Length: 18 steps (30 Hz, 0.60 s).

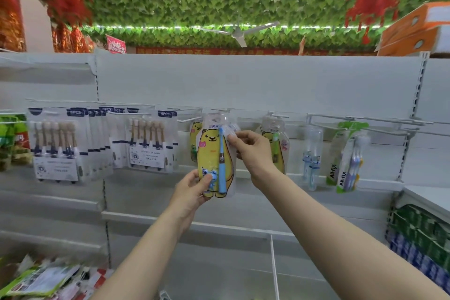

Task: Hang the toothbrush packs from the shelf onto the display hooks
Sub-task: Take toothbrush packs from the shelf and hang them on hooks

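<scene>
A yellow bear toothbrush pack [214, 151] with a blue brush is held up in front of the white display hooks [220, 111]. My left hand [192, 191] grips its lower left corner, thumb on the blue figure. My right hand [253, 151] pinches its upper right edge. The pack's top sits right at a hook; whether the hole is on the hook I cannot tell. Two more bear packs hang behind, one on the left [194, 139] and one on the right [277, 143].
White 6-piece brush packs [146, 141] fill the hooks at left. Clear tube packs [313, 156] and green All Fix packs [345, 158] hang at right. Loose packs [46, 280] lie on the lower shelf at bottom left. A thin wire divider [274, 265] stands on that shelf.
</scene>
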Each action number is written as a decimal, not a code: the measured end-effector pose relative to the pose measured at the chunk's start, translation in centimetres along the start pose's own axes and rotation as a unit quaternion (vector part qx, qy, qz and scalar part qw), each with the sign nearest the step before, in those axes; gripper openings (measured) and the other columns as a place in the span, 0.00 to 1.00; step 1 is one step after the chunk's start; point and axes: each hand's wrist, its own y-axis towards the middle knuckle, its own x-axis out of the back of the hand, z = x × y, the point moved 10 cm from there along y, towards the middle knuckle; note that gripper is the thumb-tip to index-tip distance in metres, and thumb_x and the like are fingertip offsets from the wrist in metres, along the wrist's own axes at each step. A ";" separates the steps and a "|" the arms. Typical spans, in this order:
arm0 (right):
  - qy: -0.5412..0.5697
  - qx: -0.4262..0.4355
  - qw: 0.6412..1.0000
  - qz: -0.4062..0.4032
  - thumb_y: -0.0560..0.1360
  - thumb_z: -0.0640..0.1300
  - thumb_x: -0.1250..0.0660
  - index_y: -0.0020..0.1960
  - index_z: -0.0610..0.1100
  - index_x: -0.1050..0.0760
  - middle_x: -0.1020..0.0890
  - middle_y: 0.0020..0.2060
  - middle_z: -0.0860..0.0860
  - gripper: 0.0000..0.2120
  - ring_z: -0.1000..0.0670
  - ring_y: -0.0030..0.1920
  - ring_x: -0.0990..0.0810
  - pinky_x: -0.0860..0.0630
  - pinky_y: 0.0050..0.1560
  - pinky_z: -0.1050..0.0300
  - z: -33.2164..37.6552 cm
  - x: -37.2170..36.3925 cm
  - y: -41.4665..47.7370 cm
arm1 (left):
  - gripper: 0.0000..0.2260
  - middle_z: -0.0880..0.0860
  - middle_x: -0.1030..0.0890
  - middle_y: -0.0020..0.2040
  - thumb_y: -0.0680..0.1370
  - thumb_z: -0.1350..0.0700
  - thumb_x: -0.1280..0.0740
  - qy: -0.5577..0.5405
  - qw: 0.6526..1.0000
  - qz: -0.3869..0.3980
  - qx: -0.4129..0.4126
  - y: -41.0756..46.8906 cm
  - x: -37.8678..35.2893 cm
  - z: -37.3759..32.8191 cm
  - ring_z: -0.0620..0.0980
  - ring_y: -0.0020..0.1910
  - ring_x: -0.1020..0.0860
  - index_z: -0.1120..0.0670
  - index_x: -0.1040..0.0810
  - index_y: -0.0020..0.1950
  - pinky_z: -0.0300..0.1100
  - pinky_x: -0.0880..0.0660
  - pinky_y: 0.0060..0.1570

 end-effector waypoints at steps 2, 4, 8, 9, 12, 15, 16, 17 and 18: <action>-0.001 0.000 1.000 -0.002 0.75 0.44 0.26 0.45 0.46 0.18 0.17 0.37 0.51 0.02 0.53 0.41 0.19 0.19 0.48 0.54 -0.3 -0.4 0.7 | 0.09 0.54 0.14 0.52 0.78 0.58 0.31 0.000 1.000 -0.001 0.000 0.8 0.4 0.0 0.52 0.50 0.17 0.58 0.21 0.57 0.46 0.22 0.50; 0.000 -0.004 1.000 -0.002 0.75 0.44 0.26 0.45 0.47 0.18 0.17 0.37 0.50 0.02 0.52 0.42 0.19 0.19 0.49 0.53 -0.8 -0.6 1.2 | 0.09 0.54 0.14 0.52 0.78 0.58 0.31 0.008 1.000 -0.002 0.001 1.6 0.7 0.1 0.53 0.51 0.17 0.57 0.21 0.58 0.47 0.22 0.52; -0.005 0.004 1.000 0.001 0.74 0.44 0.26 0.43 0.48 0.17 0.17 0.37 0.49 0.02 0.51 0.42 0.19 0.19 0.50 0.50 -1.2 -0.7 1.6 | 0.09 0.55 0.14 0.50 0.78 0.59 0.31 0.021 1.000 -0.005 -0.004 2.6 1.2 0.1 0.52 0.50 0.17 0.58 0.21 0.57 0.48 0.21 0.55; -0.005 0.009 1.000 0.002 0.74 0.45 0.26 0.43 0.49 0.17 0.17 0.37 0.46 0.02 0.50 0.42 0.19 0.19 0.50 0.48 -1.2 -0.8 1.6 | 0.09 0.55 0.14 0.50 0.78 0.59 0.31 0.023 1.000 -0.001 -0.005 2.7 1.2 0.2 0.53 0.50 0.17 0.58 0.21 0.57 0.48 0.21 0.55; -0.004 0.022 1.000 0.000 0.74 0.44 0.26 0.41 0.49 0.17 0.16 0.42 0.40 0.03 0.48 0.42 0.20 0.19 0.51 0.46 -1.2 -0.7 1.3 | 0.09 0.55 0.14 0.51 0.78 0.59 0.31 0.022 1.000 0.016 -0.006 2.8 1.0 0.6 0.53 0.51 0.17 0.58 0.21 0.57 0.46 0.21 0.52; -0.007 0.026 1.000 -0.004 0.75 0.43 0.26 0.42 0.48 0.17 0.17 0.43 0.38 0.03 0.49 0.41 0.21 0.21 0.46 0.51 -1.3 -0.7 1.0 | 0.11 0.56 0.14 0.52 0.77 0.58 0.30 0.021 1.000 0.015 -0.006 2.8 1.2 1.1 0.54 0.52 0.17 0.58 0.22 0.58 0.46 0.22 0.51; -0.007 0.026 1.000 -0.007 0.75 0.43 0.26 0.43 0.47 0.17 0.17 0.43 0.37 0.02 0.50 0.41 0.22 0.21 0.45 0.54 -1.3 -0.7 0.9 | 0.12 0.57 0.15 0.52 0.76 0.57 0.30 0.021 1.000 0.016 -0.008 2.8 1.3 1.2 0.55 0.52 0.17 0.58 0.22 0.58 0.47 0.22 0.52; -0.005 0.027 1.000 -0.009 0.75 0.42 0.26 0.44 0.46 0.17 0.17 0.42 0.38 0.02 0.51 0.40 0.22 0.22 0.44 0.56 -1.2 -0.7 0.8 | 0.13 0.57 0.15 0.52 0.75 0.56 0.30 0.022 1.000 0.018 -0.010 2.8 1.4 1.3 0.55 0.53 0.17 0.58 0.22 0.59 0.49 0.21 0.53; -0.001 0.027 1.000 -0.010 0.75 0.41 0.26 0.44 0.46 0.17 0.17 0.40 0.39 0.02 0.53 0.40 0.22 0.22 0.42 0.59 -1.1 -0.6 0.8 | 0.15 0.58 0.15 0.53 0.74 0.56 0.29 0.020 1.000 0.021 -0.013 2.7 1.4 1.3 0.56 0.53 0.17 0.58 0.22 0.59 0.51 0.21 0.55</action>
